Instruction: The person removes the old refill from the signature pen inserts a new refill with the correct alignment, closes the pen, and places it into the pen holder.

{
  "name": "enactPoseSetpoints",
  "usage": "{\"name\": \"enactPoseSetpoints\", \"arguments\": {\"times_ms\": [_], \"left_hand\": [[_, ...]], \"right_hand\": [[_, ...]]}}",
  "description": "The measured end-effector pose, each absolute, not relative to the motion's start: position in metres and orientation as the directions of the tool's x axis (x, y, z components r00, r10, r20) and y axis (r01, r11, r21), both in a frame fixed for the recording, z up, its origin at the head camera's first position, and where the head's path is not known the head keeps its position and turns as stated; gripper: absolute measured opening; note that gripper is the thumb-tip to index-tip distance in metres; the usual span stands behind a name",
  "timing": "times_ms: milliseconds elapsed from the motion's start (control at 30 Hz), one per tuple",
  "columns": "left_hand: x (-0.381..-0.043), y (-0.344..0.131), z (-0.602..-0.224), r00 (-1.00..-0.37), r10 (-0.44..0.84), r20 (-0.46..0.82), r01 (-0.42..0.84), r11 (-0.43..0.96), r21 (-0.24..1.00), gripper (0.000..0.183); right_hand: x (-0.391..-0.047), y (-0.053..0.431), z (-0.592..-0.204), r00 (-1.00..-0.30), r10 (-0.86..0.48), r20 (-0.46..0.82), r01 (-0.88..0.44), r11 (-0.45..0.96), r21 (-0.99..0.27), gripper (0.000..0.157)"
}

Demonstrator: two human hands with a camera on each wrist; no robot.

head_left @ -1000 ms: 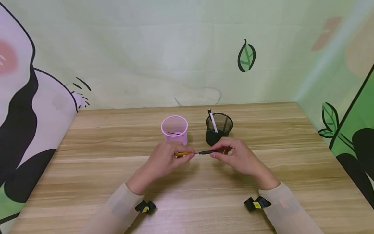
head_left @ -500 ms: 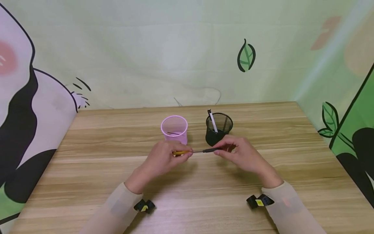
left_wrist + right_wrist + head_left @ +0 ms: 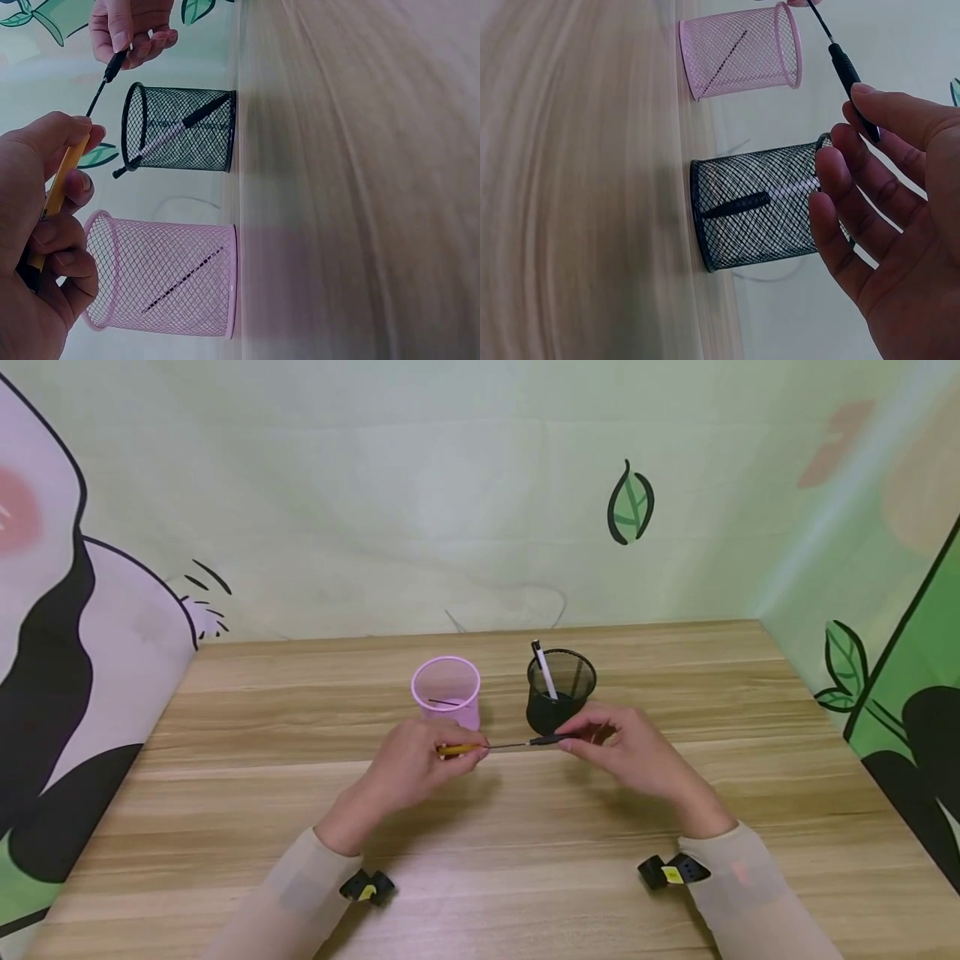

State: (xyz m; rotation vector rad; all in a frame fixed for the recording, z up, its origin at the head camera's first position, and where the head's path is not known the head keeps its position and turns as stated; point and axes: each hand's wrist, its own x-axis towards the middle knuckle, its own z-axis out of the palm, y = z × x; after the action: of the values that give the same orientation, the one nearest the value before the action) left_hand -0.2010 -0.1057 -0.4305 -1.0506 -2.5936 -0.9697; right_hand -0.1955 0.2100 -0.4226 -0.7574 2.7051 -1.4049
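Observation:
My left hand [image 3: 405, 766] grips the yellow barrel [image 3: 459, 749] of a pen, thumb and fingers curled round it. The right hand [image 3: 637, 756] pinches the pen's black grip section [image 3: 546, 740] between thumb and fingertips, other fingers loosely bent in the right wrist view. Barrel and grip section stand apart in line, bridged by a thin dark refill [image 3: 96, 99]. Both hands hover in front of two mesh cups. Behind the left hand is the pink mesh cup [image 3: 465, 717]; the black mesh cup [image 3: 543, 718] is just behind the right fingers.
A white pen [image 3: 546, 672] with black ends leans in the black cup. One thin dark stick [image 3: 184, 279] slants inside the pink cup. The wooden table [image 3: 480, 877] meets a printed cloth backdrop [image 3: 450, 510] at its rear edge.
My right hand has moved to the right and slightly back with the black grip section, while the left has shifted a little left. A longer stretch of the refill shows between them.

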Motion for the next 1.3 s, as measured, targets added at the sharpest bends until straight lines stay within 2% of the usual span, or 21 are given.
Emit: {"name": "enactPoseSetpoints", "arguments": {"times_ms": [267, 800, 1300], "left_hand": [[-0.202, -0.106, -0.43, -0.734, 0.55, 0.399, 0.676, 0.534, 0.507, 0.01], [-0.202, -0.106, -0.43, -0.727, 0.557, 0.401, 0.683, 0.527, 0.506, 0.01], [-0.201, -0.106, -0.431, -0.721, 0.561, 0.407, 0.69, 0.529, 0.494, 0.01]], "right_hand": [[-0.197, 0.214, -0.421, -0.901, -0.394, 0.181, -0.375, 0.498, -0.782, 0.01], [-0.198, 0.215, -0.424, -0.896, -0.397, 0.2, -0.391, 0.49, -0.779, 0.009], [-0.203, 0.215, -0.434, -0.917, -0.381, 0.117, -0.341, 0.597, -0.726, 0.007]]}}
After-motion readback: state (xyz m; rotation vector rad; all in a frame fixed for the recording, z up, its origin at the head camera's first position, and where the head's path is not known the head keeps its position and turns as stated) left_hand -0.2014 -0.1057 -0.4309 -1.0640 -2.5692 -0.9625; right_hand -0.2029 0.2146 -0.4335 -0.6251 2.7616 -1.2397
